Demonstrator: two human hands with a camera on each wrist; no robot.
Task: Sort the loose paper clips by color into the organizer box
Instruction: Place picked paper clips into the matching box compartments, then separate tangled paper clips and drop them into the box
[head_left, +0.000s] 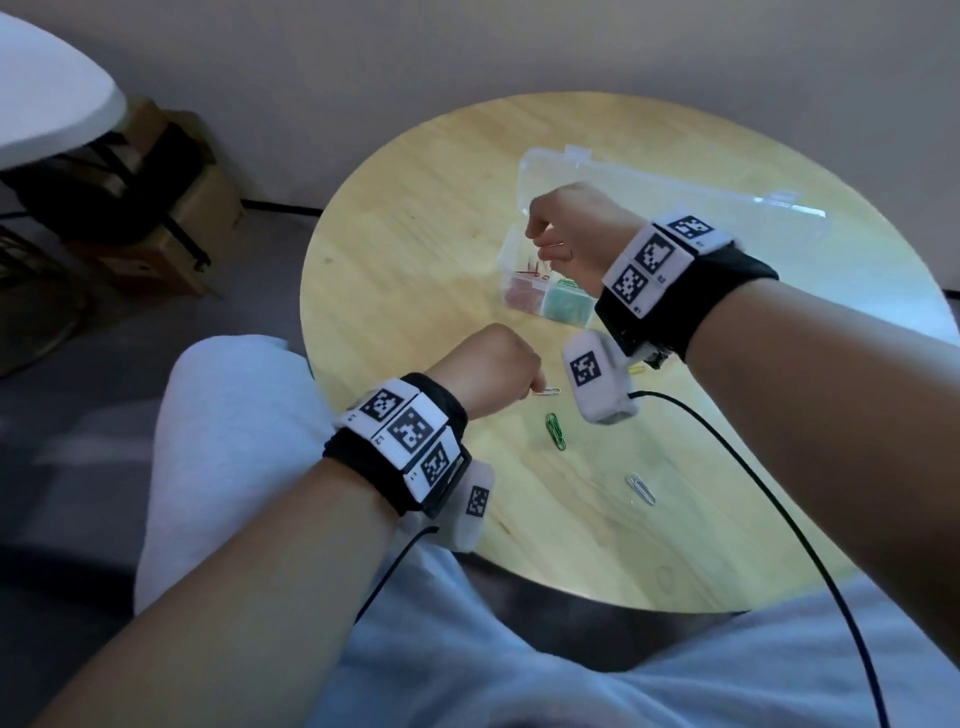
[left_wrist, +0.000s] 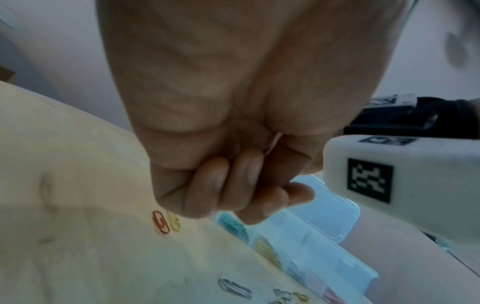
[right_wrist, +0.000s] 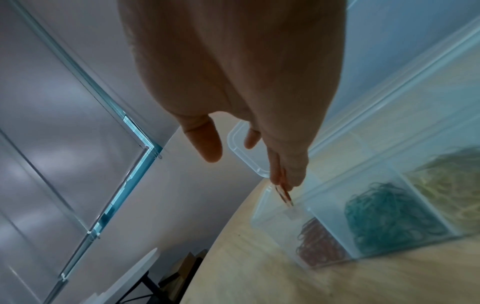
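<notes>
The right hand (right_wrist: 283, 181) pinches a red clip (right_wrist: 284, 195) above the box's (head_left: 511, 249) red compartment, centre frame; release low. The left hand (head_left: 488, 366), lower centre, pinches a silver clip (head_left: 548, 391) on the counter (head_left: 395, 249).

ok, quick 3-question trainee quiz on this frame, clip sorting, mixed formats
1. True or false: the right hand pinches a red clip above the box.
2. Which clips lie in the compartment beside the red pile? A) green B) silver C) none
3. Fill in: the left hand reaches a ____ clip on the table.

Key: 1 true. 2 A, the green pile. 3 silver.
</notes>
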